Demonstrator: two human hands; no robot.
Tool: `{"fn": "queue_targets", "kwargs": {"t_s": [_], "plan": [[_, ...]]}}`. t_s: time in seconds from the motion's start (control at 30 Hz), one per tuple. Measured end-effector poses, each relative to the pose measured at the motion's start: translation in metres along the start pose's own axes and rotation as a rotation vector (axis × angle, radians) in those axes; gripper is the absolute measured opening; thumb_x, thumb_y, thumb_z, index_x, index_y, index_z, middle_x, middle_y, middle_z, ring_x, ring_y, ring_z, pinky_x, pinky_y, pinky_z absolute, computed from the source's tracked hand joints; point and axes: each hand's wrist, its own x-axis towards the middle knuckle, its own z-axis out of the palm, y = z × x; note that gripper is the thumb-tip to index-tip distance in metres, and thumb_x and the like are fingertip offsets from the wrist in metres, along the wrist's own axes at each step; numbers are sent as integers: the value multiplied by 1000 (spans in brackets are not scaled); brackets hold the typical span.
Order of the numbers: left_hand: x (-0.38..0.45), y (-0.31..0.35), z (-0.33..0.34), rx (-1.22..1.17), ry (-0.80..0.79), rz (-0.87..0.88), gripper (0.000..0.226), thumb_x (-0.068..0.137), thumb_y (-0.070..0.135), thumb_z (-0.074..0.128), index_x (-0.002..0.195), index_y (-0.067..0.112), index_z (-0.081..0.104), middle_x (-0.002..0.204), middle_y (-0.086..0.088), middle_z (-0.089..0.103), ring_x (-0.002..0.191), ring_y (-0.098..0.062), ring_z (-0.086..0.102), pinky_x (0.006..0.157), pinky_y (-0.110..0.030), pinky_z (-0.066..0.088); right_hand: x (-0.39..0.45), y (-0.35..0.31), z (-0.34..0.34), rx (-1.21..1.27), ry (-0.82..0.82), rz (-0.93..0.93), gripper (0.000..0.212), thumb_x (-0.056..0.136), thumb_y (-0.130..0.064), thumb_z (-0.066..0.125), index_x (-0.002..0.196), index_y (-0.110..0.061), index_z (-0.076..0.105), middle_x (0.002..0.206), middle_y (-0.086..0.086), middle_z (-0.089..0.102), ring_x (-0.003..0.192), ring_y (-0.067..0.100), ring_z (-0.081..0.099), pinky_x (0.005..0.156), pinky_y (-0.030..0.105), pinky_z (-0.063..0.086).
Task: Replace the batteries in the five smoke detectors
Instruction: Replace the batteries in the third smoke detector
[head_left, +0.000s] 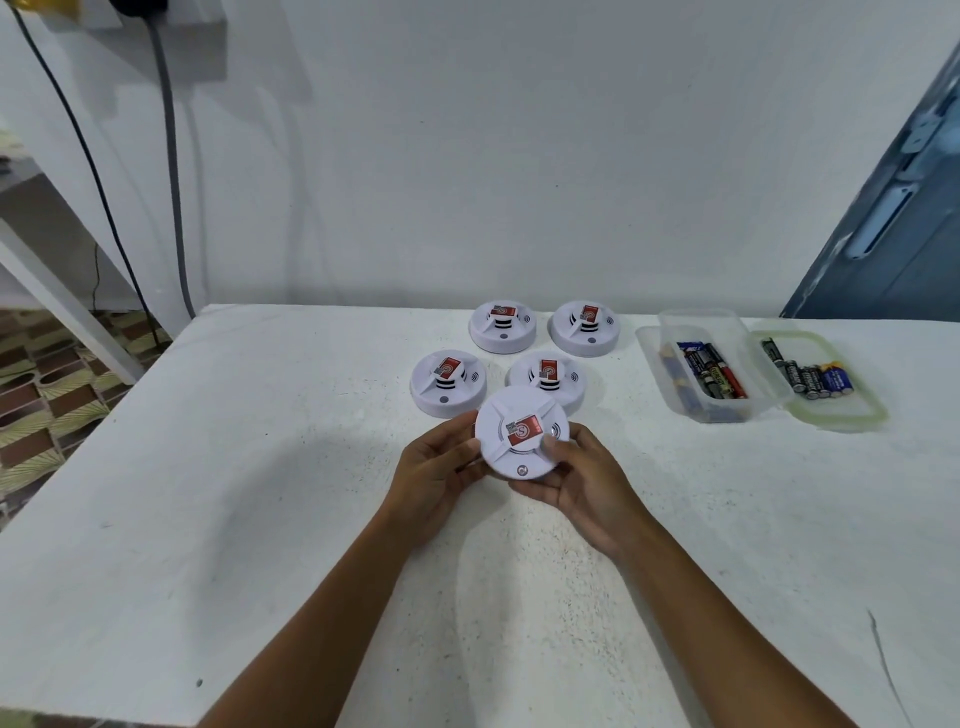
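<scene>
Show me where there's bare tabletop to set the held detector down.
Free: the table left of the left hand, and the near strip around the forearms. Also bare between the right hand and the battery tub. Crowded: the four detectors clustered just behind the held detector.

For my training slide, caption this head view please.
Both hands, left and right, hold one smoke detector; four detectors wait behind.

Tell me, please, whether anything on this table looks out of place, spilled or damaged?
Nothing stands out. Four smoke detectors sit flat in a cluster, a fifth detector is held in the left hand and right hand, and the batteries lie in the clear container and its lid.
</scene>
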Motion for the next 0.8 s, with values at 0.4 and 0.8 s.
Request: {"fn": "queue_targets", "kwargs": {"t_s": [0.4, 0.8], "plan": [[0, 0, 2, -17, 12, 2, 34, 89, 1, 52, 123, 4, 60, 120, -12, 67, 108, -30, 65, 88, -39, 56, 6, -1, -13, 149, -51, 102, 42, 98, -24, 45, 133, -1, 51, 127, 28, 58, 119, 44, 55, 102, 58, 41], [-1, 0, 3, -52, 19, 6, 36, 86, 1, 54, 121, 3, 61, 118, -12, 68, 107, -30, 66, 87, -39, 56, 5, -2, -11, 152, -65, 91, 43, 98, -24, 45, 133, 1, 50, 126, 29, 58, 118, 45, 56, 97, 56, 47]]}}
